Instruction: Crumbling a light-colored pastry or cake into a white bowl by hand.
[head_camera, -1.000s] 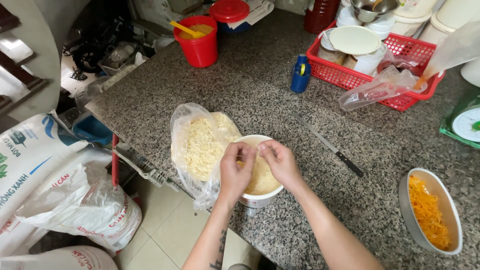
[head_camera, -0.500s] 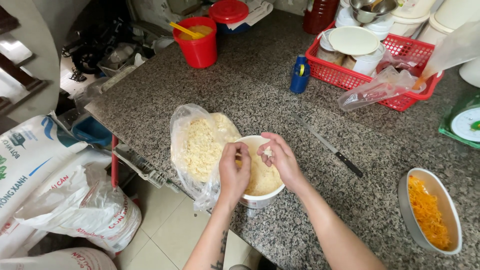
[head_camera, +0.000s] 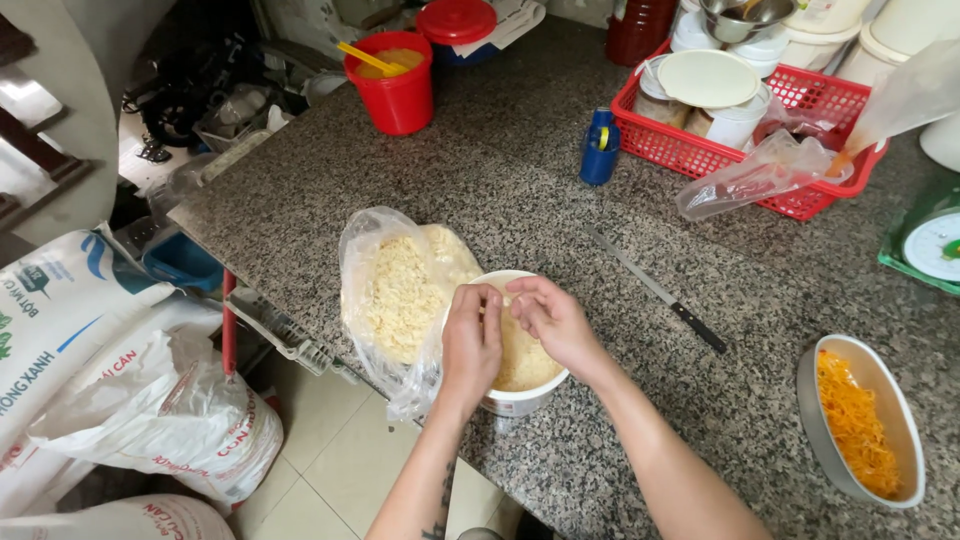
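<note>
A white bowl (head_camera: 515, 398) with pale yellow shredded food stands near the front edge of the granite counter (head_camera: 480, 180). Both my hands hover over it, fingertips nearly touching. My left hand (head_camera: 470, 340) pinches a bit of the shredded food above the bowl's left rim. My right hand (head_camera: 550, 318) has its fingers curled on a small clump of it over the bowl's middle. A clear plastic bag (head_camera: 395, 285) full of the same pale shreds lies open just left of the bowl, touching it.
A knife (head_camera: 660, 292) lies right of the bowl. An oval dish of orange shreds (head_camera: 860, 420) sits at the right. Farther back stand a red bucket (head_camera: 395, 85), a blue bottle (head_camera: 598, 148), a red basket (head_camera: 790, 120) of dishes and a scale (head_camera: 935, 240). White sacks (head_camera: 100, 380) lie on the floor, left.
My right hand has shifted left toward my left hand, so the fingertips now meet over the bowl. The bowl and bag have stayed put.
</note>
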